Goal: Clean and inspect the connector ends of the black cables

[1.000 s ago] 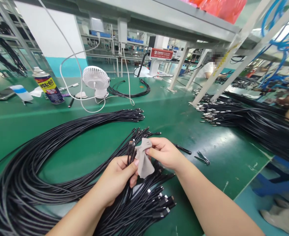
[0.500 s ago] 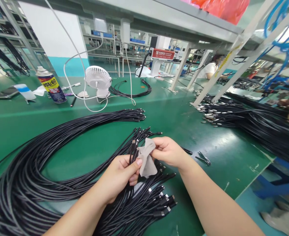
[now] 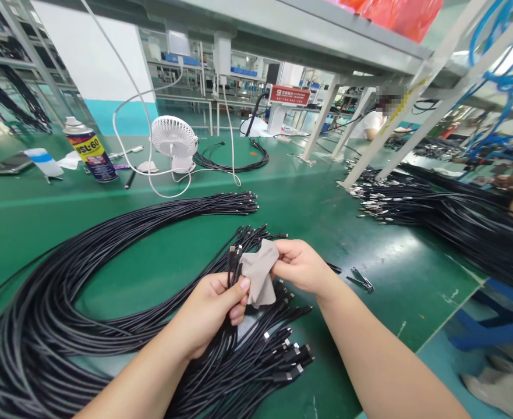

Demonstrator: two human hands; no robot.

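Grey cloth (image 3: 259,273) bridges two bare hands above a green tabletop (image 3: 317,215), beside the connector ends of several black cables (image 3: 231,262). The left hand (image 3: 216,299) curls around those cables just below their plugs, its thumb overlapping the cloth's near-left edge. The right hand (image 3: 300,265) pinches the cloth at its far-right side between thumb and fingers. The held cables have their upper ends pointing away from the wearer, long axis running forward, and the plugs sit just left of the cloth. That places the left hand nearer the plugs, with the right across the fabric from them; whether a plug lies under the cloth cannot be told. Compared with half a second ago, the right hand sits slightly higher, and the cloth, also a little higher, spreads broader toward the plugs; its lower edge hangs less far down. The left hand's grip looks unchanged. Around the pair, a large cable bundle (image 3: 24,308) curves across the left side, loose connectors (image 3: 289,372) fan out near the left forearm, and nail clippers (image 3: 361,280) lie beyond the right wrist.
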